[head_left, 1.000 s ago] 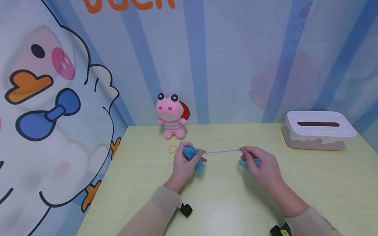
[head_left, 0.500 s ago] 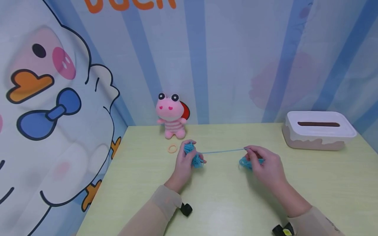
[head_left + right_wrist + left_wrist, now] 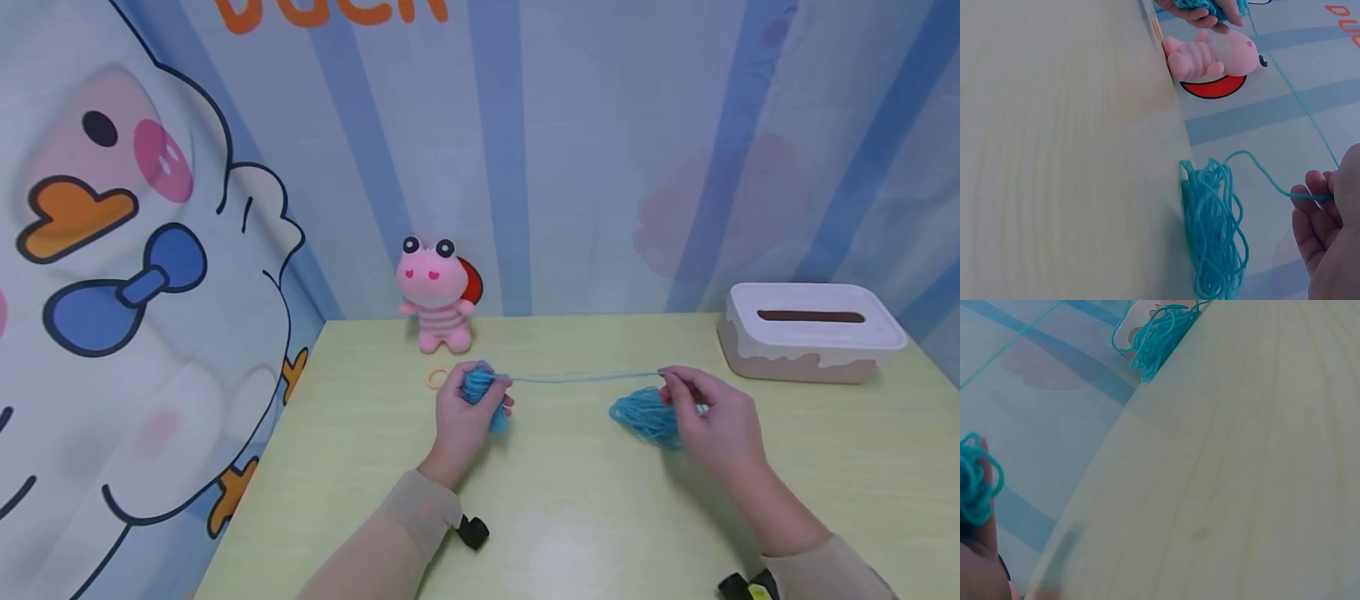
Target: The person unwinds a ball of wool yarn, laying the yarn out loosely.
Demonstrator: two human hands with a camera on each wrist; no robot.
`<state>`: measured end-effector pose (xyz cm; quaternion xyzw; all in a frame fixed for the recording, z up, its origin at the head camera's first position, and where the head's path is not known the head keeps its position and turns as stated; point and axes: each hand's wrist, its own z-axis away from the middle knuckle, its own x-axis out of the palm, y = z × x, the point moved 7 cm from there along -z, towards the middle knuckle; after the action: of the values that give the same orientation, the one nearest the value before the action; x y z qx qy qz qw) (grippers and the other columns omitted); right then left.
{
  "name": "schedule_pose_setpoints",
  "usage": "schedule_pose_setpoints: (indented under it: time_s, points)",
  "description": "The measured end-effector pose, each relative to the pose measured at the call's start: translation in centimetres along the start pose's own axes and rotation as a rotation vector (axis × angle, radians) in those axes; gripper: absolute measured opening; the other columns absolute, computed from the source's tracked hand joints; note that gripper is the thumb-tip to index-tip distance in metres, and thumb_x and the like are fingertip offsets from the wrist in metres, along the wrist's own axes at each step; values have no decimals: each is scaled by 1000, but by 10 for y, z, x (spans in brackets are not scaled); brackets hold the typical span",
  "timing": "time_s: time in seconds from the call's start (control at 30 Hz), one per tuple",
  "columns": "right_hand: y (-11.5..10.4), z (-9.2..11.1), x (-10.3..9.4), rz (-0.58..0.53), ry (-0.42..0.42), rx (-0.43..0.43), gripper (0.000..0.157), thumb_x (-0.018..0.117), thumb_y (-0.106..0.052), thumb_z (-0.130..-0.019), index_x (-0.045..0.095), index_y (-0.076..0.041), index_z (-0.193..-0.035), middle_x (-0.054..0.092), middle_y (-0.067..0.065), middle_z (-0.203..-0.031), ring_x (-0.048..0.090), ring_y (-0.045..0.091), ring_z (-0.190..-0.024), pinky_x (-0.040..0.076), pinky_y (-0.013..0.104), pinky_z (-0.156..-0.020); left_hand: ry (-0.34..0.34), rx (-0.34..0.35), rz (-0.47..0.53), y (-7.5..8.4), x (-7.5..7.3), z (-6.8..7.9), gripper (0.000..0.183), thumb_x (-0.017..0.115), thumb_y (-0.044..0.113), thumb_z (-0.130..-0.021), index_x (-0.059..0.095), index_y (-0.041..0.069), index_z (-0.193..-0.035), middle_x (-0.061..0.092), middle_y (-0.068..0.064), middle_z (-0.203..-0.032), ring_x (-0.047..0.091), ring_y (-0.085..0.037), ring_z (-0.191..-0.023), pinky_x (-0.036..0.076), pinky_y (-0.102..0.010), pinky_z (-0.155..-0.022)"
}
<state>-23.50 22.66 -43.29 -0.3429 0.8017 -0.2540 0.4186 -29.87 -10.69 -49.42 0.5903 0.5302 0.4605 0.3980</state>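
Hands, two: left hand (image 3: pixel 465 417), right hand (image 3: pixel 716 417); sleeves (image 3: pixel 420 508), two; black wrist devices (image 3: pixel 472 533), two; bundles of blue yarn (image 3: pixel 648 417), two; yarn strand (image 3: pixel 585 379) drawn between the hands, one; orange ring (image 3: pixel 430 381), one; pink toy figure (image 3: pixel 435 287), one; eyes (image 3: pixel 411 245) on the figure, two; heart marks (image 3: pixel 409 273) on the figure, two; box (image 3: pixel 798 367) with a white lid (image 3: pixel 787 297), one; slot (image 3: pixel 810 317) in the lid, one; table (image 3: pixel 562 517), one; printed duck (image 3: pixel 112 442), one; visible duck eye (image 3: pixel 99 128), one; beak (image 3: pixel 71 221), one; blue bow (image 3: pixel 142 287), one; orange duck feet (image 3: pixel 231 497), two.
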Motion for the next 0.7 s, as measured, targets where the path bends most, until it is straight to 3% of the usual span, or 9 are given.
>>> schedule_pose_setpoints:
  time_s: [0.1, 0.2, 0.27, 0.37, 0.47, 0.57, 0.7]
  points:
    - [8, 0, -6, 30, -19, 30, 19, 71, -11, -107, 81, -4, -122, 83, 13, -94, 54, -29, -83, 48, 4, -65, 66, -7, -48, 0, -6, 0, 32, 80, 13, -101, 60, 0, -123, 68, -7, -95, 66, -13, -61, 61, -25, -59]
    - [18, -1, -11, 64, -62, 74, 23, 69, -16, -109, 79, -4, -126, 84, 13, -97, 57, -27, -83, 49, 4, -66, 72, 0, -46, 2, -8, 2, 31, 77, 11, -103, 58, 2, -125, 62, -5, -93, 61, -13, -59, 57, -23, -57]
    - [26, -2, -14, 89, -102, 118, 26, 68, -19, -111, 78, -5, -130, 85, 13, -100, 67, -16, -84, 50, 4, -68, 54, 15, -17, 4, -7, 2, 27, 72, 9, -105, 56, 3, -126, 63, -6, -91, 62, -13, -61, 58, -23, -59]
    - [36, -2, -18, 145, -174, 179, 32, 64, -25, -113, 77, -5, -134, 85, 14, -104, 80, 14, -91, 52, 9, -67, 35, 58, 14, 9, -6, 3, 22, 62, 9, -111, 53, -2, -127, 63, -8, -81, 63, -14, -61, 60, -24, -59]
    - [45, -2, -20, 214, -244, 213, 34, 63, -26, -113, 76, -2, -133, 85, 15, -107, 80, 36, -100, 53, 18, -69, 53, 65, 11, 9, -7, 2, 25, 57, 17, -115, 53, -5, -126, 64, -4, -77, 63, -12, -60, 60, -23, -58]
    - [53, -1, -19, 275, -331, 239, 35, 64, -26, -112, 77, 0, -132, 84, 20, -114, 76, 39, -101, 52, 31, -69, 62, 58, 3, 8, -8, 2, 29, 57, 22, -116, 54, -6, -124, 63, -3, -76, 62, -11, -60, 59, -22, -57]
    - [58, 1, -14, 319, -421, 236, 36, 66, -25, -110, 76, -1, -135, 79, 26, -122, 73, 40, -100, 56, 47, -74, 24, 54, 0, 7, -5, 2, 25, 59, 21, -115, 56, -3, -122, 62, -4, -75, 61, -11, -60, 59, -22, -57]
